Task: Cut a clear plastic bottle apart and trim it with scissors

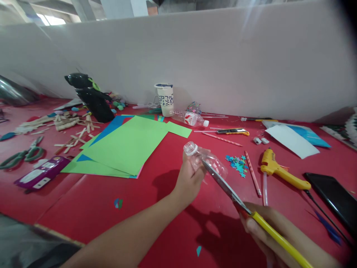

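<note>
My left hand (190, 175) is wrapped round a clear plastic bottle piece (214, 163), whose capless neck points up and to the left. In my right hand (267, 223) are scissors (225, 186) with yellow handles. Their metal blades reach toward the bottle piece, and the tips lie at its wall beside my left thumb. Whether the blades have gone through the plastic I cannot tell. Just right of the bottle piece lies a pile of blue and teal stars (237, 165).
A yellow glue gun (281, 173), a dark phone (331, 197) and a box cutter (233, 131) lie to the right. Green paper sheets (125, 145), a purple device (43, 173) and pliers (25, 154) are left. Behind stand a white cup (166, 100) and a lying bottle (191, 119).
</note>
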`<state>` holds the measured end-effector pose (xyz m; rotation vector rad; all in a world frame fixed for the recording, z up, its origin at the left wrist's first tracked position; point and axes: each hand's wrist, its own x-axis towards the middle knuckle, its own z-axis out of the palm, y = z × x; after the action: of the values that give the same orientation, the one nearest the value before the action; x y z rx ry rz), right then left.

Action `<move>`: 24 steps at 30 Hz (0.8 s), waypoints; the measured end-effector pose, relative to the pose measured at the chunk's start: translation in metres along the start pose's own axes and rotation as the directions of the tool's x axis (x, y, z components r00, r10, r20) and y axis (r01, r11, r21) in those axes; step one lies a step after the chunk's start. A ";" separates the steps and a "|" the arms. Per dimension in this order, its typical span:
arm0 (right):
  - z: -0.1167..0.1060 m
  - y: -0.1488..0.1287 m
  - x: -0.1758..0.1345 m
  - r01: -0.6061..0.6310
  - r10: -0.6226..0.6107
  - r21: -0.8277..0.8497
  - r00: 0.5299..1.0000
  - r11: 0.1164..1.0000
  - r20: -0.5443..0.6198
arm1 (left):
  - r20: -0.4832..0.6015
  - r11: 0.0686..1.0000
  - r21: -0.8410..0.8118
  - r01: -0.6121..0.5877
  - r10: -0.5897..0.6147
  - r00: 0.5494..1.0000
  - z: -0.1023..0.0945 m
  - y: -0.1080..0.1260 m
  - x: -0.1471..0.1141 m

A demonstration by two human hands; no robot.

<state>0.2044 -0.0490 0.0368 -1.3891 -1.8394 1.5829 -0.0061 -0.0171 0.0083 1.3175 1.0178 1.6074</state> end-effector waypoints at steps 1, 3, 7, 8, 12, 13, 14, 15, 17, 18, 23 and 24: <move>0.000 0.001 0.000 0.009 -0.009 0.000 1.000 1.000 -0.006 | 0.002 1.000 0.012 -0.002 0.002 1.000 0.000 0.000 0.000; -0.001 0.002 0.000 -0.002 0.002 -0.010 1.000 1.000 -0.005 | 0.000 1.000 0.029 0.001 -0.001 1.000 0.000 -0.001 0.000; 0.001 0.003 -0.001 -0.033 0.033 -0.032 0.999 0.999 0.004 | 0.009 0.999 0.043 0.002 -0.002 1.000 0.000 -0.001 0.001; 0.001 0.004 -0.002 -0.041 0.041 -0.034 0.999 0.999 0.005 | 0.015 0.999 0.035 -0.004 0.003 1.000 0.000 -0.001 0.001; 0.001 0.004 -0.002 -0.056 0.056 -0.034 0.998 0.998 0.004 | 0.014 0.999 0.027 -0.027 0.027 1.000 -0.001 -0.001 0.002; 0.000 0.004 -0.002 -0.055 0.055 -0.034 0.998 0.998 0.005 | 0.013 0.999 0.037 -0.031 0.030 0.999 -0.001 -0.001 0.002; 0.000 0.003 -0.002 -0.050 0.050 -0.035 0.999 0.998 0.001 | 0.013 0.998 0.044 -0.034 0.033 0.999 -0.001 -0.001 0.002; 0.000 0.002 -0.001 -0.043 0.042 -0.039 0.999 0.998 -0.006 | 0.014 0.998 0.046 -0.036 0.035 0.999 -0.001 -0.001 0.002; -0.001 -0.001 -0.001 -0.035 0.034 -0.054 0.999 0.998 -0.017 | 0.023 0.998 0.041 -0.044 0.043 0.999 -0.001 -0.001 0.002; -0.001 -0.002 -0.001 -0.033 0.032 -0.062 0.999 0.998 -0.018 | 0.028 0.998 0.042 -0.046 0.045 0.999 0.000 -0.001 0.002; 0.001 -0.005 -0.001 -0.093 0.095 -0.070 0.995 0.993 0.026 | 0.033 0.998 0.051 -0.034 0.032 0.999 0.002 -0.001 0.000; 0.001 -0.005 0.000 -0.101 0.103 -0.064 0.994 0.993 0.031 | 0.029 0.998 0.054 -0.031 0.029 0.999 0.002 -0.001 0.000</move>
<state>0.2017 -0.0494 0.0409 -1.5148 -1.8795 1.6215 -0.0043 -0.0163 0.0076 1.3942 1.0359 1.5885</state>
